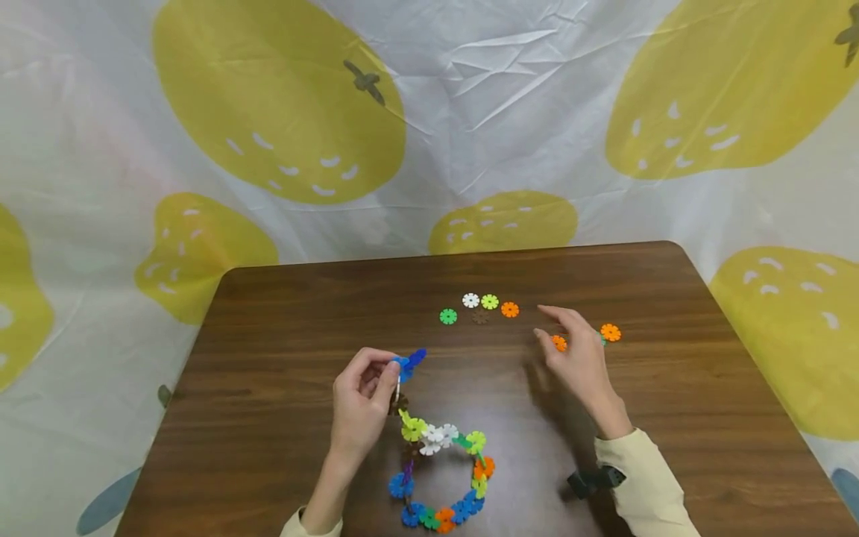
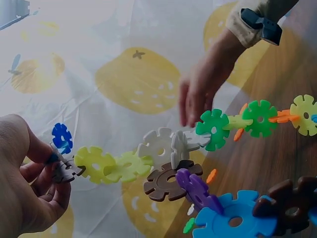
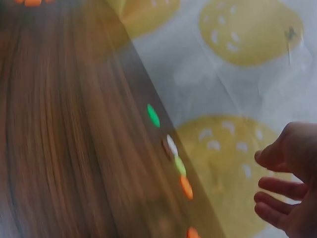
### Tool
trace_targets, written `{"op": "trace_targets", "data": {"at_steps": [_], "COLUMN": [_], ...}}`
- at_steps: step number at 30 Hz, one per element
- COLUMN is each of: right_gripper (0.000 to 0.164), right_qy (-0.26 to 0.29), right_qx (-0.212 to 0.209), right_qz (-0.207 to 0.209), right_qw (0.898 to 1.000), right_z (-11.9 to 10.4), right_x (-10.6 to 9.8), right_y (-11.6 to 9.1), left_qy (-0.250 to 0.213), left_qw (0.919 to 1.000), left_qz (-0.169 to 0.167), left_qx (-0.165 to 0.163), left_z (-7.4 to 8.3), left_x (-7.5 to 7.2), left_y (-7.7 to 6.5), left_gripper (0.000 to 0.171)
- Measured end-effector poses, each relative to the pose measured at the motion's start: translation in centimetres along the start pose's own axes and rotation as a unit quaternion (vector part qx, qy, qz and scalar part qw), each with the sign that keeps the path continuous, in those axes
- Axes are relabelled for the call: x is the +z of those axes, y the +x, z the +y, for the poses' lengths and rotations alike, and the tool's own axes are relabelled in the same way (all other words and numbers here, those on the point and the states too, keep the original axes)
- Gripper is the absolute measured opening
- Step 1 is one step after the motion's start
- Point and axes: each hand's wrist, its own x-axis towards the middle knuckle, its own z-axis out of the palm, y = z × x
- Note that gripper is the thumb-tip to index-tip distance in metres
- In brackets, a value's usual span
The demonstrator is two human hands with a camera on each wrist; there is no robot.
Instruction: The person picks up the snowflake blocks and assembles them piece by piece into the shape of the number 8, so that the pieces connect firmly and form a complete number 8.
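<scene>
**Left hand (image 1: 361,406) pinching the chain (image 1: 432,438), right hand (image 1: 582,365) spread over the desk (image 1: 268,335)**

I see the left hand gripping the chain's raised tail between thumb and fingers, at a blue disc (image 1: 402,365). A dark blue disc (image 1: 417,358) pokes out past the fingertips. The tail runs down through white, brown and yellow-green notched discs into a loop at the near side of the desk; I can't tell from here whether the loop rests fully on the surface.

Right hand: fingers extended, thumb apart from the index. From my head view it partly covers an orange disc (image 1: 560,343) and a small green disc (image 1: 602,340); a second orange disc (image 1: 610,332) lies just to the right.

Far side, left of that hand, I count five loose discs: green (image 1: 448,317), white (image 1: 471,300), yellow-green (image 1: 490,301), brown (image 1: 480,318), orange (image 1: 510,309).

Black device (image 1: 594,482) on the right wrist, cream sleeve (image 1: 647,488). Fruit-print cloth (image 1: 429,149) behind the desk.
</scene>
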Motion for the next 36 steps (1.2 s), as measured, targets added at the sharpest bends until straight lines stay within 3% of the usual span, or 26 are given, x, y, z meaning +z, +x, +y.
{"op": "trace_targets", "data": {"at_steps": [5, 12, 20, 28, 36], "right_gripper": [0.04, 0.044, 0.045, 0.031, 0.026], "right_qy": [-0.038, -0.056, -0.068, -0.078, -0.069], "right_qx": [0.04, 0.083, 0.112, 0.11, 0.142], "right_qz": [-0.005, -0.05, -0.09, -0.085, -0.111], "right_qw": [0.998, 0.994, 0.987, 0.987, 0.981], "right_z": [2.8, 5.1, 6.0, 6.6, 6.4], "right_x": [-1.0, -1.3, -0.6, 0.2, 0.0], "right_y": [-0.4, -1.1, -1.6, -2.0, -1.8], "left_qy": [-0.002, -0.001, -0.002, -0.001, 0.003], "left_qw": [1.0, 1.0, 1.0, 0.9999, 0.9999], "left_qz": [0.003, 0.006, 0.005, 0.004, -0.003], "left_qx": [-0.003, -0.004, -0.007, -0.011, -0.015], "left_z": [0.0, -0.1, -0.2, -0.3, -0.3], "left_x": [-0.1, -0.2, -0.2, -0.1, 0.0], "left_y": [-0.1, -0.1, 0.0, 0.1, 0.2], "left_gripper": [0.004, 0.004, 0.004, 0.004, 0.004]}}
